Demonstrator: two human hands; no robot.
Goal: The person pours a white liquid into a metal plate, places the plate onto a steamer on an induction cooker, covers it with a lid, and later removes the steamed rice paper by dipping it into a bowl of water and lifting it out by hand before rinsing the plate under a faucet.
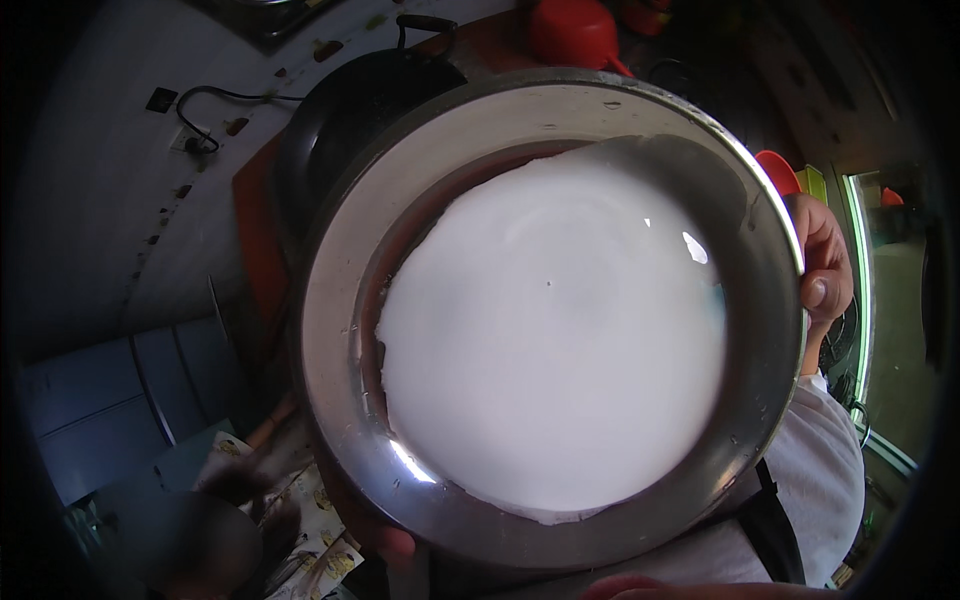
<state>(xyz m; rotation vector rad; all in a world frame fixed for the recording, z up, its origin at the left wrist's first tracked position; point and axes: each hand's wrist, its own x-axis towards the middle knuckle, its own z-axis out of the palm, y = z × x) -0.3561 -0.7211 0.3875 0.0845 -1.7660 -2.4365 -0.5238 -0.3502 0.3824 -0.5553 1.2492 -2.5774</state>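
A wide, round stainless-steel basin (pixel 750 360) fills the middle of the view, tilted towards the camera. In it lies a smooth white layer (pixel 555 322) with an uneven edge on the left; whether it is liquid or set cannot be told. My right hand (pixel 823 259) grips the basin's rim at the right, with the fingers curled and the thumb on the edge. At the lower left, what appears to be my left hand (pixel 386 540) holds the basin's edge from below; only part of the fingers shows, and the rest is hidden by the basin.
Behind the basin are a dark wok (pixel 352 112) and a red plastic dipper (pixel 574 34) on a red-brown counter (pixel 259 247). A cable runs to a wall socket (pixel 187 141). Another person in patterned clothing (pixel 322 517) is close at the lower left. Blue cabinets (pixel 90 397) stand beyond.
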